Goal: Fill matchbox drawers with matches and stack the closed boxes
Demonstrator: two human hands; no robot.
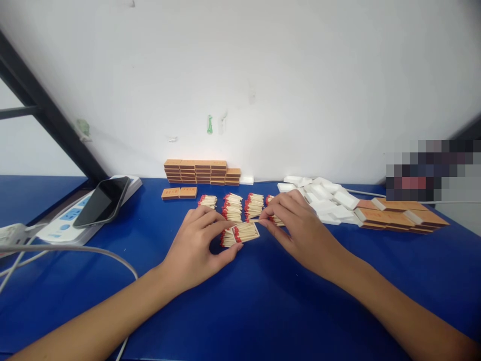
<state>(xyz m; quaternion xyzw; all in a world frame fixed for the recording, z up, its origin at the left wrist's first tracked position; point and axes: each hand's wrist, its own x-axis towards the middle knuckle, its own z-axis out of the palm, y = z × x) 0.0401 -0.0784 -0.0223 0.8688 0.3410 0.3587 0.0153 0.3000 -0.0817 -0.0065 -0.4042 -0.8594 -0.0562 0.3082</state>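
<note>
A small open tray filled with red-tipped matches [246,232] lies on the blue table [240,311] between my hands. My left hand [199,248] curls round its left end, thumb and fingers pinched on the tray and a bundle of matches. My right hand [296,225] pinches the tray's right end with its fingertips. Behind the tray stand several loose bundles of matches [233,205].
Brown matchbox sleeves are stacked [201,172] against the white wall, two more [179,193] lie in front. White inner trays [323,198] and flat brown sleeves [398,215] are heaped at right. A phone [103,200] rests on a power strip at left, with cables.
</note>
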